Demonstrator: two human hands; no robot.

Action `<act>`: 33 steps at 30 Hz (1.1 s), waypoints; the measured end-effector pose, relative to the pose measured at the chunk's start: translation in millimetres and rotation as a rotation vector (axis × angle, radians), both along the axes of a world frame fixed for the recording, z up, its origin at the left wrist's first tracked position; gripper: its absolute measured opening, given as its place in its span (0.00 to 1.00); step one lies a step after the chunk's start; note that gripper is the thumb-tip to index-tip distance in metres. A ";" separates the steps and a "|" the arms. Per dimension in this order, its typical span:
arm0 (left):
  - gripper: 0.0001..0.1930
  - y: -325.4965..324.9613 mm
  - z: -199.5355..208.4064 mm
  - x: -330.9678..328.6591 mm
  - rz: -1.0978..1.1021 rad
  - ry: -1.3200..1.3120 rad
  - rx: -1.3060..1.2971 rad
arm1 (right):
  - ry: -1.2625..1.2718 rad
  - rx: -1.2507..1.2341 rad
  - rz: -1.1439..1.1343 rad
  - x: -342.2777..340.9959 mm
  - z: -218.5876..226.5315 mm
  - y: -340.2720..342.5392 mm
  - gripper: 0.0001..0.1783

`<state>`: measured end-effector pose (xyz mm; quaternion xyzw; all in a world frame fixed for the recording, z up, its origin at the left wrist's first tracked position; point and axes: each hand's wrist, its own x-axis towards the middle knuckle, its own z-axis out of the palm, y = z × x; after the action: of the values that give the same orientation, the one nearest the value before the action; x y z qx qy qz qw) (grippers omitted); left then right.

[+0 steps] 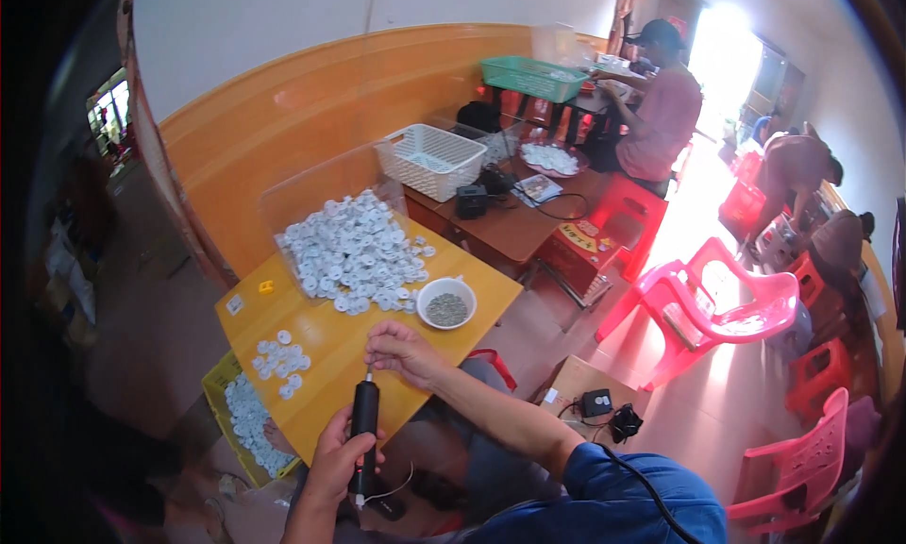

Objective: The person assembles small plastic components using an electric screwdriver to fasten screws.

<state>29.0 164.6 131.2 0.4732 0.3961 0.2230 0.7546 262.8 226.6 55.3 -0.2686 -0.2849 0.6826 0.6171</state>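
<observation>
My left hand (342,452) is wrapped round a black electric screwdriver (365,407), which points up and away, a thin cord trailing from its lower end. At the bit's tip, my right hand (404,351) has thumb and fingers pinched together; whatever they hold is too small to make out. Both hands are over the near edge of a yellow table (354,351). Beyond the right hand stands a white bowl (424,290) of small metal pieces (446,310), probably screws. A big heap of white round plastic parts (349,247) lies behind it, and a smaller group (281,360) at the left.
A yellow crate (219,390) of white parts stands below the table's left edge. A small yellow piece (266,287) lies on the tabletop. A brown table (510,225) adjoins, bearing a white basket (432,171). Pink chairs (703,299) and a cardboard box (566,384) are at right; other people sit farther off.
</observation>
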 end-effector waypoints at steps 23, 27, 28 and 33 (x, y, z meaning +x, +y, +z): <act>0.30 -9.8 2.6 -4.9 0.112 0.009 0.039 | -0.018 0.022 -0.038 -26.5 -4.3 3.3 0.07; 0.31 -2.9 -32.5 -12.4 0.004 0.196 0.492 | -0.269 0.020 0.130 3.6 8.8 6.4 0.08; 0.31 -3.2 -33.4 -8.9 0.009 0.259 0.647 | -0.321 0.000 0.149 14.1 11.4 6.7 0.08; 0.30 -5.9 -22.0 -6.8 0.039 0.340 0.605 | -0.350 0.013 0.236 6.5 4.4 21.7 0.08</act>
<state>22.2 158.7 109.2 0.6983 0.4411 0.2628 0.4988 269.3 248.3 59.7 -0.3438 -0.4215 0.6913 0.4757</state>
